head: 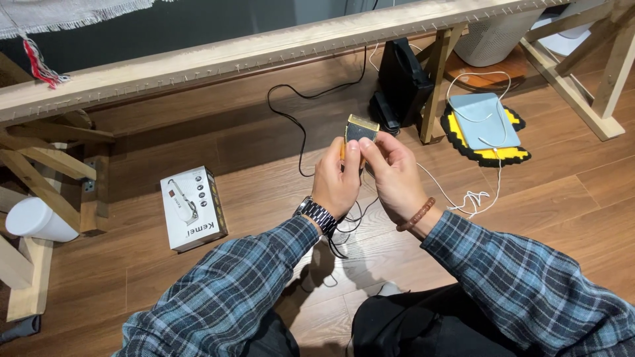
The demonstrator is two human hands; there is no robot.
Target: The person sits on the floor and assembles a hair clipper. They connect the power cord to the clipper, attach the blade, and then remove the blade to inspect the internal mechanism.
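We see a gold and black hair clipper (pixel 360 131) held upright in the middle of the view, above the wooden floor (pixel 251 152), its long axis running away from us and the blade end pointing up toward the wooden beam (pixel 198 63). The left hand (pixel 336 182) wraps its body with fingers curled tight, and the right hand (pixel 391 175) pinches near the blade with thumb and forefinger. Most of the body is hidden behind the fingers. A black cord (pixel 294 112) trails across the floor. A white box (pixel 192 207) lies to the left; a blue pad (pixel 485 121) sits on a yellow and black mat (pixel 512 156).
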